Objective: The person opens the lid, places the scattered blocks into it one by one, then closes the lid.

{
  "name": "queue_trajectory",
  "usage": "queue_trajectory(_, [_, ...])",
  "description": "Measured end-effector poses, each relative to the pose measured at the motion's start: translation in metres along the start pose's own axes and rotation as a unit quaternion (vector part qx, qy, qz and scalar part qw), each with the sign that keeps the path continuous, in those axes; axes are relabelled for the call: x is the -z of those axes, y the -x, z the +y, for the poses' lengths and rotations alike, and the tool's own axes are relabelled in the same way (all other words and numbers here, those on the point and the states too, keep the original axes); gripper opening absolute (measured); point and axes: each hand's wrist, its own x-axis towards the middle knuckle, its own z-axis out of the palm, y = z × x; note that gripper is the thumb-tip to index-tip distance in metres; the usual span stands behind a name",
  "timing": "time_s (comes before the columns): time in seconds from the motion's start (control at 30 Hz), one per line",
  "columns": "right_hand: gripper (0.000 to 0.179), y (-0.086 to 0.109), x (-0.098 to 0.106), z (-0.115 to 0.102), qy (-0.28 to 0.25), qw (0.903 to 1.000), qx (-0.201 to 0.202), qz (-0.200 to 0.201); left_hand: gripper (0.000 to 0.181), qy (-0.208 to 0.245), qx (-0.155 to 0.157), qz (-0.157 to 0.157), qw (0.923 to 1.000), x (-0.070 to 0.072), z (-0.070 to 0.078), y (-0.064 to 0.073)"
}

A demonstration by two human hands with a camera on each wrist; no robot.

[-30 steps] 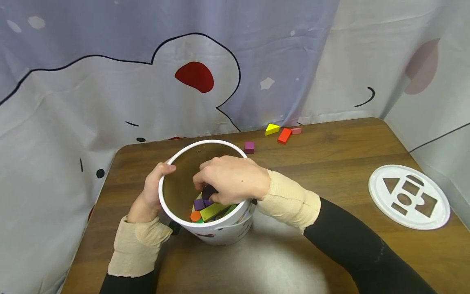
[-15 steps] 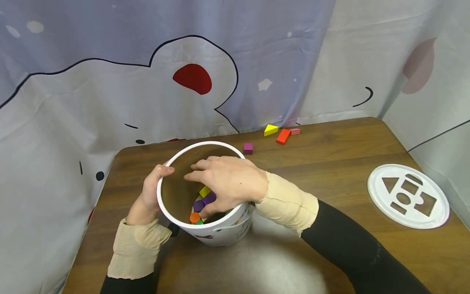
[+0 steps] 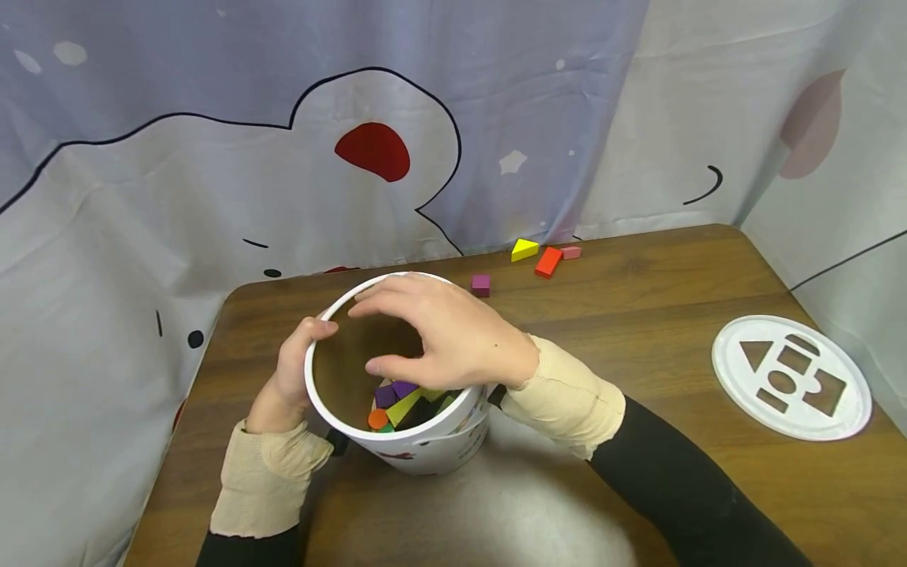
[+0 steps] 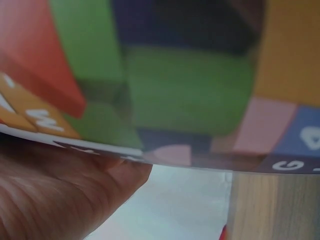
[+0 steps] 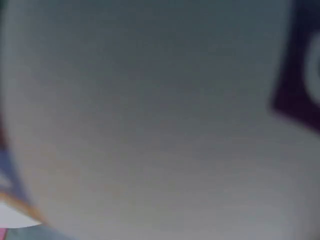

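My left hand [image 3: 292,362] grips a white bucket [image 3: 442,458] by its left rim, the thumb hooked over the edge. In the left wrist view that hand [image 4: 65,195] lies against the bucket's printed side [image 4: 190,90]. My right hand [image 3: 449,331] hovers at the bucket's mouth, thumb and fingers spread apart, with nothing visible between them. Toy blocks lie at the bottom: purple [image 3: 386,396], a round orange one [image 3: 378,419], a yellow-green one [image 3: 404,408] and dark pieces [image 3: 423,411]. The right hand hides part of the inside. The bucket's blurred wall [image 5: 160,130] fills the right wrist view.
A purple block [image 3: 480,285], a yellow triangular block [image 3: 524,250], a red block [image 3: 549,262] and a pink block [image 3: 571,253] lie behind the bucket. At the right sits a white lid [image 3: 737,394] with shaped holes. A printed curtain [image 3: 212,181] hangs behind the wooden table [image 3: 652,315].
The right hand has risen from among the blocks to the bucket's mouth, its fingers spreading. Blocks inside have shifted, the yellow-green one turning. The left hand keeps its grip on the rim.
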Motion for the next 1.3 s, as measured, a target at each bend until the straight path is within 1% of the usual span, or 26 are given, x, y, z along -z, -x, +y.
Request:
queue_trajectory(0.03, [0.044, 0.000, 0.001, 0.003, -0.031, 0.9991, 0.014, 0.026, 0.046, 0.002, 0.000, 0.003, 1.0000, 0.000, 0.000, 0.001])
queue_trajectory(0.1, [0.037, 0.000, 0.003, 0.009, -0.079, 0.9939, 0.031, 0.071, 0.046, 0.005, 0.001, 0.010, 0.9999, 0.001, 0.000, 0.002])
queue_trajectory(0.17, [0.032, 0.002, 0.006, 0.016, -0.107, 0.9883, 0.036, 0.103, 0.046, 0.005, 0.003, 0.019, 0.9998, 0.000, 0.000, 0.003])
queue_trajectory(0.2, [0.031, 0.003, 0.008, 0.020, -0.116, 0.9862, 0.032, 0.114, 0.046, 0.002, 0.004, 0.022, 0.9998, 0.000, 0.000, 0.002])
queue_trajectory(0.3, [0.028, 0.007, 0.016, 0.036, -0.131, 0.9812, 0.004, 0.142, 0.044, 0.003, 0.007, 0.026, 0.9996, -0.002, 0.000, -0.001])
queue_trajectory(0.37, [0.026, 0.011, 0.021, 0.051, -0.136, 0.9771, -0.022, 0.162, 0.044, 0.001, 0.012, 0.020, 0.9997, -0.005, 0.000, -0.003])
queue_trajectory(0.47, [0.025, 0.018, 0.026, 0.081, -0.128, 0.9715, -0.074, 0.185, 0.044, -0.005, 0.019, 0.017, 0.9997, -0.009, 0.001, -0.005])
queue_trajectory(0.53, [0.024, 0.021, 0.027, 0.106, -0.111, 0.9685, -0.118, 0.189, 0.045, -0.011, 0.022, 0.020, 0.9995, -0.010, 0.001, -0.005])
queue_trajectory(0.63, [0.025, 0.027, 0.027, 0.149, -0.068, 0.9634, -0.196, 0.171, 0.045, -0.016, 0.022, 0.028, 0.9992, -0.010, 0.000, -0.005])
queue_trajectory(0.73, [0.028, 0.036, 0.026, 0.188, -0.014, 0.9536, -0.272, 0.129, 0.045, -0.010, 0.025, 0.030, 0.9992, -0.010, 0.000, -0.006])
queue_trajectory(0.77, [0.030, 0.040, 0.025, 0.198, 0.005, 0.9505, -0.290, 0.113, 0.044, -0.007, 0.026, 0.029, 0.9992, -0.010, 0.000, -0.006])
queue_trajectory(0.83, [0.033, 0.047, 0.023, 0.216, 0.038, 0.9458, -0.312, 0.081, 0.044, -0.003, 0.027, 0.027, 0.9993, -0.010, -0.001, -0.007])
queue_trajectory(0.9, [0.037, 0.052, 0.019, 0.231, 0.070, 0.9431, -0.322, 0.046, 0.043, -0.002, 0.029, 0.027, 0.9992, -0.010, -0.001, -0.008])
queue_trajectory(1.0, [0.043, 0.060, 0.014, 0.247, 0.121, 0.9391, -0.321, -0.011, 0.043, -0.003, 0.028, 0.026, 0.9993, -0.010, -0.002, -0.009])
queue_trajectory(1.07, [0.048, 0.064, 0.011, 0.256, 0.152, 0.9327, -0.323, -0.051, 0.043, -0.002, 0.027, 0.027, 0.9993, -0.010, -0.002, -0.008])
queue_trajectory(1.13, [0.054, 0.068, 0.009, 0.263, 0.174, 0.9263, -0.324, -0.081, 0.043, -0.004, 0.025, 0.028, 0.9993, -0.010, -0.002, -0.008])
queue_trajectory(1.23, [0.061, 0.074, 0.008, 0.272, 0.200, 0.9204, -0.320, -0.104, 0.043, -0.005, 0.024, 0.030, 0.9992, -0.010, -0.001, -0.007])
queue_trajectory(1.3, [0.063, 0.077, 0.007, 0.276, 0.207, 0.9209, -0.313, -0.105, 0.043, -0.005, 0.025, 0.031, 0.9992, -0.009, -0.001, -0.007])
